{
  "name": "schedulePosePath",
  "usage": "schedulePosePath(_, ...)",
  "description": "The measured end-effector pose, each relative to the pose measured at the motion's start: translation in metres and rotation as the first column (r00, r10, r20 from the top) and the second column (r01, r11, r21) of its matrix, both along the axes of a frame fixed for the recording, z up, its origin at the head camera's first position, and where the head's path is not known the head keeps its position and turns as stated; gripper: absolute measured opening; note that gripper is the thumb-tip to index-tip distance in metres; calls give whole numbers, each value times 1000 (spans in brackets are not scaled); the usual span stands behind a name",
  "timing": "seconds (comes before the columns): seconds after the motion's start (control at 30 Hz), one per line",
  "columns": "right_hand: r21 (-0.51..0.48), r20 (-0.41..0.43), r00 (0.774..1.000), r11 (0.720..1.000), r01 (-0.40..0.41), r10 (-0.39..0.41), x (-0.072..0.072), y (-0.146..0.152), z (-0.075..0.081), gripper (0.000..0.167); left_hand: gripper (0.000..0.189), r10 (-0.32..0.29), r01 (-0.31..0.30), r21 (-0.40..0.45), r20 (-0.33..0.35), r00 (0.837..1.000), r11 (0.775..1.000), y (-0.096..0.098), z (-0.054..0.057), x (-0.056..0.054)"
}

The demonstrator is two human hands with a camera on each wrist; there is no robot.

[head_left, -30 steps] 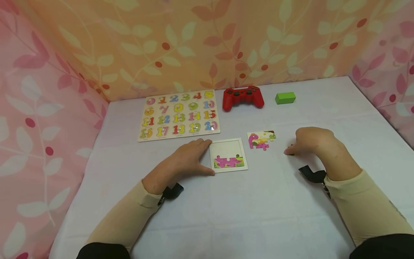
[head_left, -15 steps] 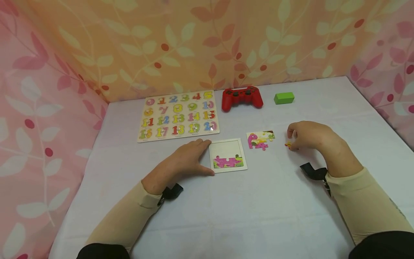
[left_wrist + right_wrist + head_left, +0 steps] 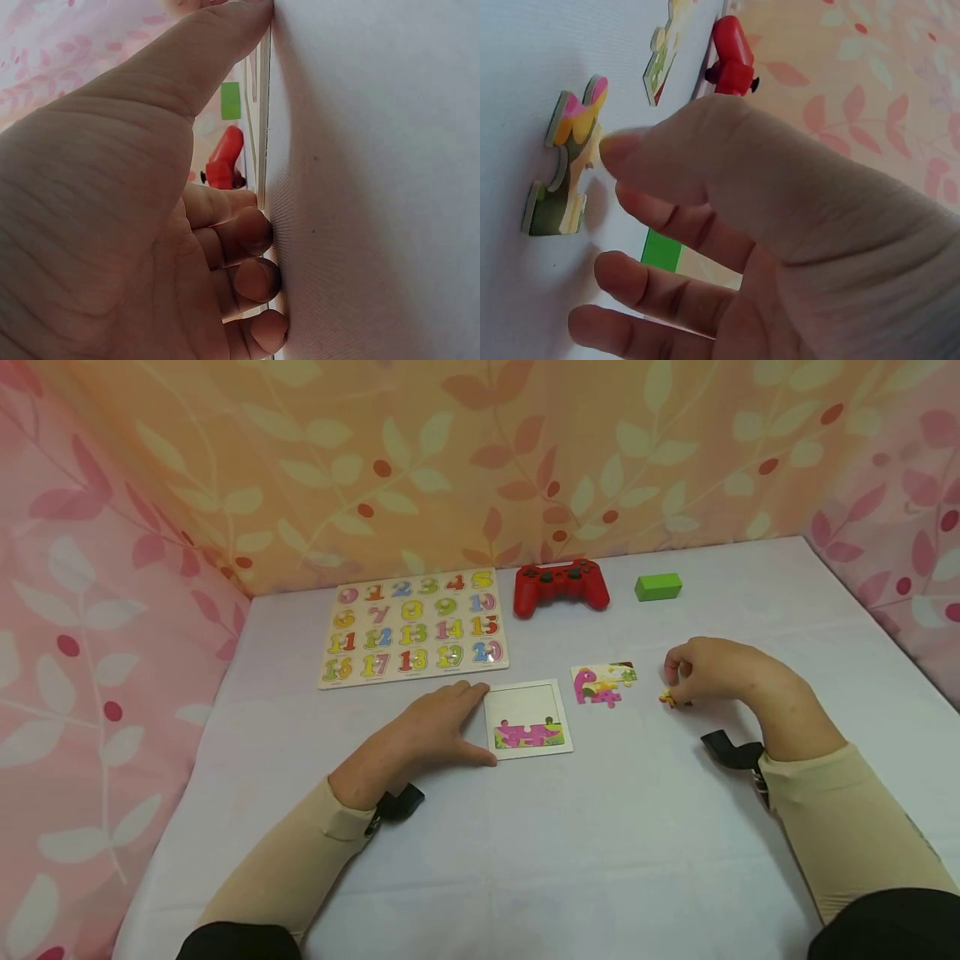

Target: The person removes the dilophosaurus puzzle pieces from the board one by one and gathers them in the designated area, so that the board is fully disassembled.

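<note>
"How does the right hand (image 3: 718,670) stand?"
"Loosely bent, thumb and forefinger narrowly apart. It seems to pinch nothing; whether the thumb touches, I can't tell."
"And the loose puzzle piece (image 3: 576,148)?"
"On the tablecloth (image 3: 600,835), just below the thumb tip. From the head, its long axis seems to run nine to three, the yellow end peeking out at nine o'clock."
"Beyond that?"
"The joined pieces (image 3: 600,685) sit near it, a touch above nine. Farther, just below nine, the puzzle frame (image 3: 525,703)."
"The left hand (image 3: 429,727)?"
"Thumb and fingers spread wide along the frame's nine-o'clock edge. The right is far nearer the loose piece."
</note>
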State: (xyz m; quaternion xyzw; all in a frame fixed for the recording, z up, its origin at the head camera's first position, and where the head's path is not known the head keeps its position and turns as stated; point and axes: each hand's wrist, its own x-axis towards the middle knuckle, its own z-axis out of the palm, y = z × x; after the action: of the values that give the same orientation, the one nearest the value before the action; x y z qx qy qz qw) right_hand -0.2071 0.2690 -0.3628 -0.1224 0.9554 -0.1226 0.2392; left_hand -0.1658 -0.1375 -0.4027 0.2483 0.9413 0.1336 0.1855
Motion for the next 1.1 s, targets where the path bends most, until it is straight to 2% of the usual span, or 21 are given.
schedulePosePath(0.2, 7, 49, 998, 1000, 27, -27, 4, -2, 3, 28, 114, 0, 0, 0, -4, 1000, 1000, 0, -1, 0)
schedulePosePath(0.3, -7, 71, 997, 1000, 18, -18, 5, -1, 3, 25, 113, -1, 1, 3, -1, 1000, 1000, -1, -1, 0)
schedulePosePath(0.67, -85, 42, 999, 996, -9, 13, 0, -2, -5, 22, 113, 2, -2, 1, 3, 1000, 1000, 0, 0, 0)
schedulePosePath(0.77, -79, -2, 999, 996, -34, 34, -2, -2, -6, 25, 113, 1, -1, 2, -1, 1000, 1000, 0, 0, 0)
schedulePosePath(0.87, -61, -57, 998, 998, -27, 23, -4, -2, -3, 30, 113, 5, -5, 5, -1, 1000, 1000, 0, -1, 0)
schedulePosePath(1.0, -71, -118, 993, 997, 2, -11, -2, -3, 6, 33, 114, 8, -8, 11, 3, 1000, 1000, -1, -1, 0)
schedulePosePath(1.1, -102, -177, 984, 995, -9, -9, 3, -8, 15, 30, 114, 6, -6, 8, 3, 1000, 1000, -1, -2, 0)
